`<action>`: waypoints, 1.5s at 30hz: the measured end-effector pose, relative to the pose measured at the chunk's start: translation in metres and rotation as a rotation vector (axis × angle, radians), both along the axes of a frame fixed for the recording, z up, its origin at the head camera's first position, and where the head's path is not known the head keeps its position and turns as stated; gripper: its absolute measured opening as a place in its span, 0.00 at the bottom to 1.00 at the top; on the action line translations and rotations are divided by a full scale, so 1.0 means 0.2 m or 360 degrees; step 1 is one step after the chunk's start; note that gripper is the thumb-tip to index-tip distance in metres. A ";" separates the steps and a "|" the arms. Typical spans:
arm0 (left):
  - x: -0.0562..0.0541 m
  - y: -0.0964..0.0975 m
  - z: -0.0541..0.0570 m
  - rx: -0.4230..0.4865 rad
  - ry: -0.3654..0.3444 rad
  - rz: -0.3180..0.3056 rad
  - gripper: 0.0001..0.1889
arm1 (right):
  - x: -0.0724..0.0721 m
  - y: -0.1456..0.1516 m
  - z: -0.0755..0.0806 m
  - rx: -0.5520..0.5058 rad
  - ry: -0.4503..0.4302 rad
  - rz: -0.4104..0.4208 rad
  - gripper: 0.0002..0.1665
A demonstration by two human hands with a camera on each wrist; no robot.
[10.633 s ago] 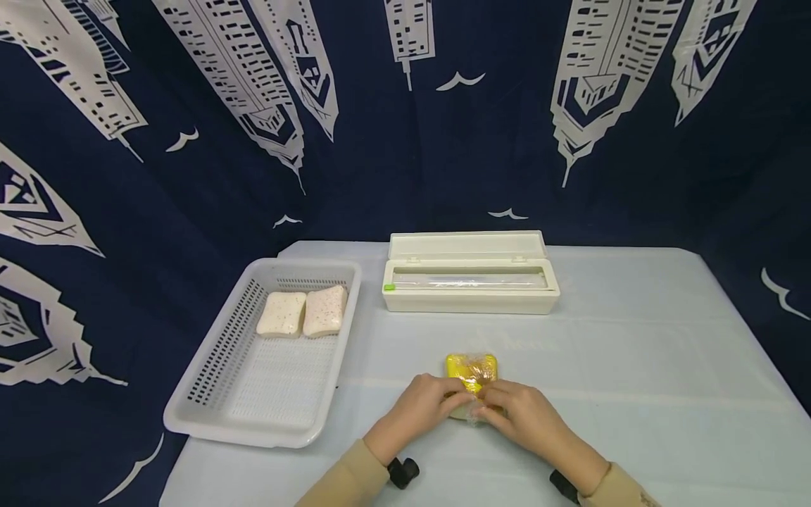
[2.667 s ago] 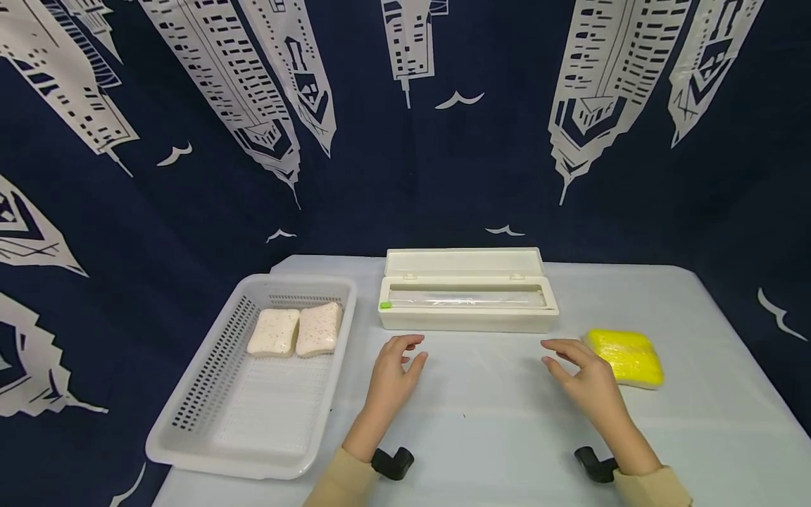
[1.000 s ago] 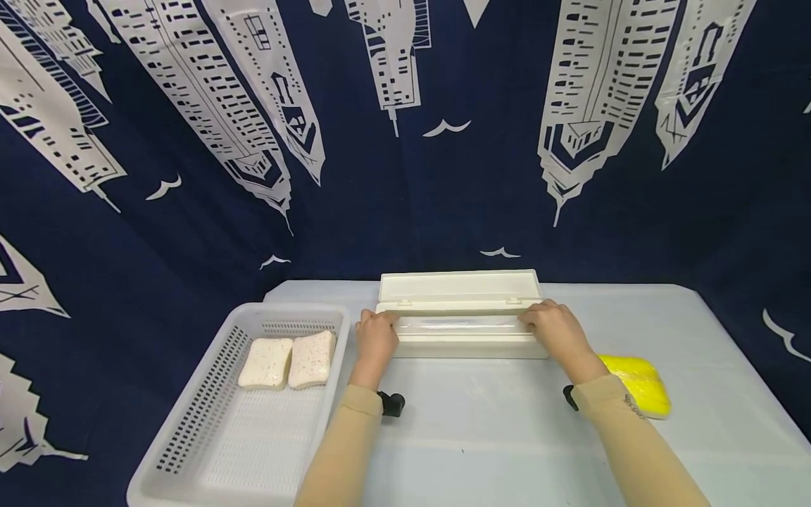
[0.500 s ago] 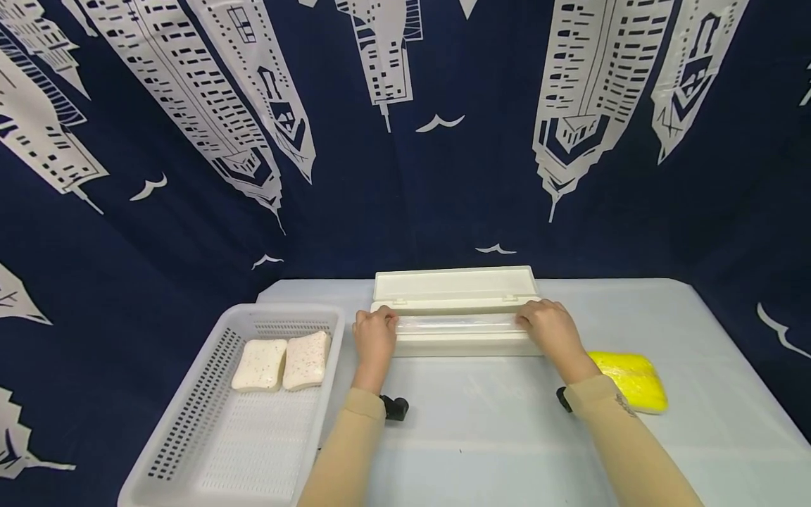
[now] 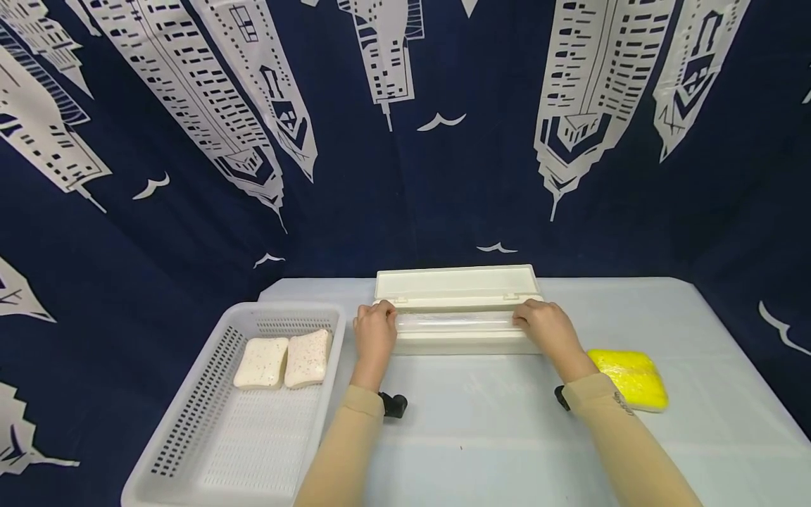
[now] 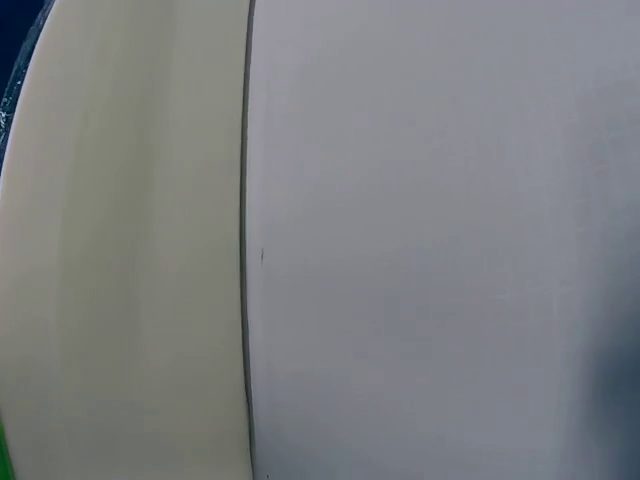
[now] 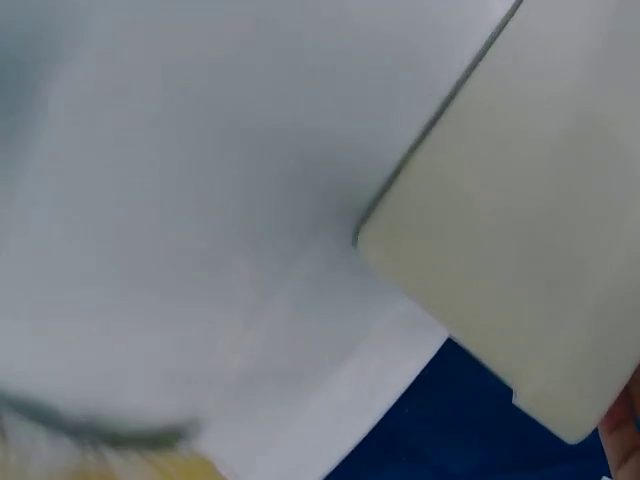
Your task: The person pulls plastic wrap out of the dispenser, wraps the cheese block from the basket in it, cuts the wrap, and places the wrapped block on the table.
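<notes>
Cling-film dispenser stands near the far edge of the table, its lid tipped back and the clear roll showing in the slot. As for progress, the box is already open, but no drawn-out sheet can be made out on the table in front of it; getting film off the roll looks like the step in hand. The left hand and right hand are at opposite ends of the slot, fingers bent inward; whether they are clamped on the film's edge or merely touch the roll or box, I cannot tell, and the wrist views do not settle it.

Well to the right, a yellow block lies by itself, its gloss suggesting it is already wrapped. Two bread-shaped slices sit side by side in the basket, probably left for later; any film on them is impossible to judge.

The dispenser is smooth cream plastic, long and boxy. One slice is pale, the other pinkish and speckled, both with rounded corners. White perforated plastic forms the basket, shallow and rectangular, while the yellow block is cushion-like with a paler underside.
</notes>
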State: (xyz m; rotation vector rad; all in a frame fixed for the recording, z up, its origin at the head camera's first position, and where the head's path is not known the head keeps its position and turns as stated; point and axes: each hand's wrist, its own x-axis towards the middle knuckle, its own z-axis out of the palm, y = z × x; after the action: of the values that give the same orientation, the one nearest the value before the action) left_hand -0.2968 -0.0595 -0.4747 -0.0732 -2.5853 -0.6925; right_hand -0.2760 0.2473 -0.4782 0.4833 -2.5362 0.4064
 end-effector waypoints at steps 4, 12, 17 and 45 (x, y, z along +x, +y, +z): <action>0.01 0.00 -0.01 -0.0032 0.0021 -0.0023 0.02 | 0.00 -0.02 -0.01 0.0104 -0.0018 -0.0083 0.04; 0.01 0.00 0.02 -0.0129 0.0061 -0.0056 0.04 | -0.01 -0.01 0.01 -0.0062 -0.0082 -0.0237 0.02; 0.01 0.01 0.05 -0.0064 0.0081 -0.0110 0.03 | -0.01 -0.01 0.04 -0.0098 -0.0064 -0.0265 0.03; -0.06 -0.05 0.51 0.0440 0.0500 -0.0388 0.08 | 0.01 -0.01 0.60 -0.0650 0.0085 -0.0306 0.11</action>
State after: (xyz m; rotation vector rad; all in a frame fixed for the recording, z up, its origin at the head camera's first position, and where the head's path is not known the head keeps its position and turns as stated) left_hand -0.3083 -0.0688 -0.3736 -0.3818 -2.1807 -1.0312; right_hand -0.2732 0.2449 -0.3577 0.0932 -2.3349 0.8013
